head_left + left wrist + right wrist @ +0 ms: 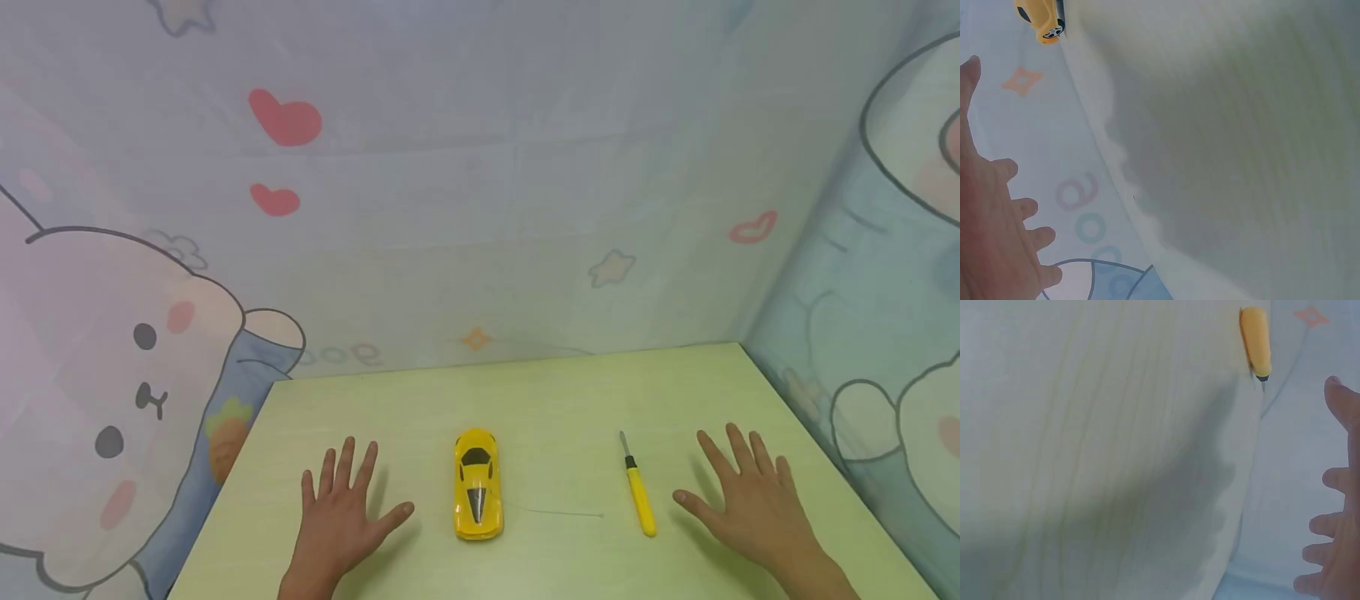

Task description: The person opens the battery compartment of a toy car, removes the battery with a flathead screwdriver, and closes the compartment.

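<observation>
A yellow toy car (477, 485) with dark windows and a dark hood stripe sits on the table (555, 400) between the hands. Right of it lies a screwdriver (638, 492) with a yellow handle, black collar and metal shaft pointing away. My left hand (341, 512) is spread over the table left of the car, touching nothing. To the right of the screwdriver, my right hand (753, 504) is spread the same way and holds nothing. The left wrist view catches part of the toy car (1041, 19); the right wrist view has the screwdriver handle (1256, 340).
A thin line (551, 512), perhaps a wire or scratch, runs from the car toward the screwdriver. Behind the table hangs a pale cloth (450, 208) printed with hearts and stars. Cartoon-printed cloth (900, 333) also hangs along the right side.
</observation>
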Motion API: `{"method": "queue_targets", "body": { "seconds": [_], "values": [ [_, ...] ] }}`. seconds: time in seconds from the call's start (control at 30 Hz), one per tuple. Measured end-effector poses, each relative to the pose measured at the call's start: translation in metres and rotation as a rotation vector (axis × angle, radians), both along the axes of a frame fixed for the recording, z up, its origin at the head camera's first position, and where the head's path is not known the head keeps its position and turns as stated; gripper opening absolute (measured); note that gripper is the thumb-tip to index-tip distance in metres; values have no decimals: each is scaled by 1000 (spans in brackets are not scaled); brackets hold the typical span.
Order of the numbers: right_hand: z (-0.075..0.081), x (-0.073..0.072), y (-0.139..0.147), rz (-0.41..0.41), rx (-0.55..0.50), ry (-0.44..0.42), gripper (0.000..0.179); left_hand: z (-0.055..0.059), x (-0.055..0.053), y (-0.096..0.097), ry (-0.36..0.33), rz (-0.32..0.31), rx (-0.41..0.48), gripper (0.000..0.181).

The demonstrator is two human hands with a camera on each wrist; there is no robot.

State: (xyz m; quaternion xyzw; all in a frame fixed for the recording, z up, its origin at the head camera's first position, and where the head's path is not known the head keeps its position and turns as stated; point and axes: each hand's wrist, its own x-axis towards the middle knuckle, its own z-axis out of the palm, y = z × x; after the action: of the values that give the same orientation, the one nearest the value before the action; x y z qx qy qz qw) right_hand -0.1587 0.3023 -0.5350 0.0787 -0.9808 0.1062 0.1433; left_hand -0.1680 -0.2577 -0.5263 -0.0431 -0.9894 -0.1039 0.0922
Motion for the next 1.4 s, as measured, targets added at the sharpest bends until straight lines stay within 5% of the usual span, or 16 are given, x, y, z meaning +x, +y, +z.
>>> {"method": "queue_targets", "body": {
  "seconds": [0.63,1.07,1.4],
  "values": [
    [4,-7,-34,17,-171,-142,85,-1,-14,12,-99,21,127,95],
    [-2,-5,-57,33,-202,-146,80,-3,-14,22,-107,6,168,71],
    [-4,-6,-80,33,-225,-140,82,-4,-15,31,-123,7,291,65]
  ]
}}
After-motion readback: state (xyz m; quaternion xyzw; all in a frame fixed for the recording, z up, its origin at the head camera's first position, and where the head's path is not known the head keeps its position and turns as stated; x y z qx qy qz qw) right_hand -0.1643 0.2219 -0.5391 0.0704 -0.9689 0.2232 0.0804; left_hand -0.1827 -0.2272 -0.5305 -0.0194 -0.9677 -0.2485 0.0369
